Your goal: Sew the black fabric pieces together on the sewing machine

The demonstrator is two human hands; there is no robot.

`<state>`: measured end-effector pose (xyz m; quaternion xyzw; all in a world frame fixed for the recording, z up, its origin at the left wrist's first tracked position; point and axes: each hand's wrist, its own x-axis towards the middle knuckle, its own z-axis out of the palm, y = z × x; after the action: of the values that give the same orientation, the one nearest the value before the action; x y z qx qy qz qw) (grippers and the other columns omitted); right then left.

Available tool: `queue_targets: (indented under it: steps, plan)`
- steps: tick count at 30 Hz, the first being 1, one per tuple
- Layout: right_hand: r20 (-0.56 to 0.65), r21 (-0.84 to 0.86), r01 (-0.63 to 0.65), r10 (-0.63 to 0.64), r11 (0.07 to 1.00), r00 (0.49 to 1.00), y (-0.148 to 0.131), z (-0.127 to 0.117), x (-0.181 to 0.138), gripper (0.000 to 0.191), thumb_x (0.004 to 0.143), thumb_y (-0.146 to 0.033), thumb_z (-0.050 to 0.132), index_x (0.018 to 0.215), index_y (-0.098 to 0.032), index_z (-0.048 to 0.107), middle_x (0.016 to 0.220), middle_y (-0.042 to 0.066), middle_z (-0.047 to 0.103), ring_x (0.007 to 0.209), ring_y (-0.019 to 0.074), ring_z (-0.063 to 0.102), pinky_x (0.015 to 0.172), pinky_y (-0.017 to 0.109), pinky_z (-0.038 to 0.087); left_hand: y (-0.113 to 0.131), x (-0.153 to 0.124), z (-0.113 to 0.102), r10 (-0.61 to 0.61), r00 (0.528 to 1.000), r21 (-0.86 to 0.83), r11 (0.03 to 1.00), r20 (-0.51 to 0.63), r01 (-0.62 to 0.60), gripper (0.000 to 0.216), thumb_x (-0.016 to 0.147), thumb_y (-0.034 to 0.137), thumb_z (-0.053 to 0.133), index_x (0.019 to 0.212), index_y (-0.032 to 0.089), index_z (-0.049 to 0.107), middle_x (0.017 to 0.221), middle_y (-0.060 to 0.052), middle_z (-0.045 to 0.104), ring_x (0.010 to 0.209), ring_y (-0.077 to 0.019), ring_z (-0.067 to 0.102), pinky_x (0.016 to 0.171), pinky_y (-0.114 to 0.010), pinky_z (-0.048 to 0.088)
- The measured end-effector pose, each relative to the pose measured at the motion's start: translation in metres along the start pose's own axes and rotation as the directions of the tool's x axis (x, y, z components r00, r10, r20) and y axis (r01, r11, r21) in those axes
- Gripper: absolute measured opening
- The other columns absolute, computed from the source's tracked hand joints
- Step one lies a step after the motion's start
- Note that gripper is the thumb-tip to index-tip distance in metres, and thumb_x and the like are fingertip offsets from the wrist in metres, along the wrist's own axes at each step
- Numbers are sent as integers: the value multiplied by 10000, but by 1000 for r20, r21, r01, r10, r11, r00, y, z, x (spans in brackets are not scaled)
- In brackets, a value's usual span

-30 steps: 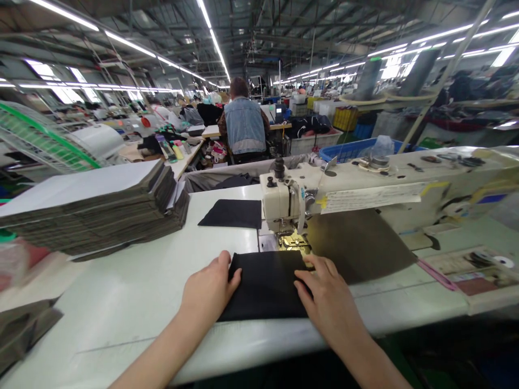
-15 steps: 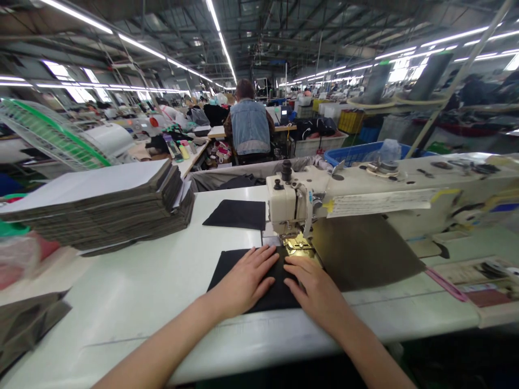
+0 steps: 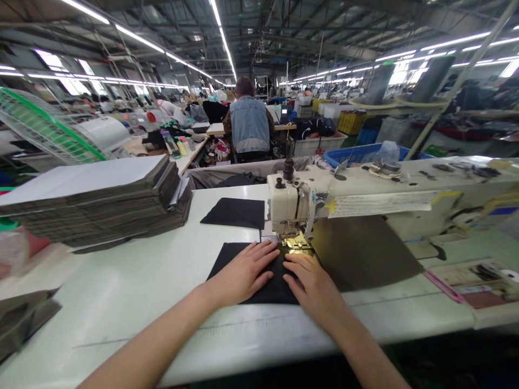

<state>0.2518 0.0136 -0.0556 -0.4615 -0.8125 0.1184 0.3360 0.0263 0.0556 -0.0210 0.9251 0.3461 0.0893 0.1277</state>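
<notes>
A black piece of fabric [image 3: 279,289] lies on the pale sewing table, its far edge at the metal needle plate [image 3: 299,244] of the sewing machine [image 3: 284,204]. Flat on its left part rests my left hand [image 3: 245,273], fingers stretched forward. My right hand [image 3: 310,278] presses on the fabric's right side just in front of the plate, fingers slightly bent and apart. Both hands hide much of the cloth. Beyond them, left of the machine head, lies a second black piece [image 3: 235,213]. A dark olive sheet [image 3: 367,254] is under the machine arm.
A tall stack of dark cut pieces [image 3: 101,210] with a white top sheet stands at left. Dark cloth [image 3: 24,319] lies near the left edge. A tray [image 3: 482,283] is at right. Behind the table are a blue basket [image 3: 352,154] and a seated person [image 3: 249,124].
The black fabric has slid slightly forward toward the needle area, with my left hand moving along on it. My right hand has barely shifted. The camera view has moved a little.
</notes>
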Motion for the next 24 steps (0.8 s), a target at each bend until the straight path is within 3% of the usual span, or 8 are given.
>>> queue_targets:
  steps: [9,14,17,24]
  plan:
    - [26,-27,17,-17,999,1000,-3,-6,0,252,968,-149,517,1153,-144,689,1204,137,693,1155,261,631,1014,466,537,3,3,-6,-16,1000,38,999,14,16,472,1002,250,505,1465,163,477,1590,-135,375,1491,-278,314,1211,-519,273]
    - [-9,-29,116,-117,993,993,-3,-16,-29,234,1012,-214,483,1081,-154,699,1140,115,716,1074,230,666,963,401,562,39,-15,-1,180,982,-27,983,59,-179,452,947,89,483,1377,194,579,1482,-101,539,1391,-256,483,1179,-476,365]
    - [-8,-61,162,-163,985,987,-4,-20,-36,233,1015,-221,485,1095,-162,696,1146,105,717,1087,234,656,980,407,546,50,-22,3,208,975,2,978,74,-209,462,946,90,493,1401,136,556,1475,-135,539,1391,-299,478,1157,-484,403]
    - [19,-132,117,-115,984,993,1,-16,-8,186,989,-225,541,1043,-182,714,1085,94,718,1030,245,648,923,427,555,21,-6,0,203,979,4,979,-23,-203,421,949,85,473,1333,168,623,1428,-129,587,1340,-268,539,1142,-474,424]
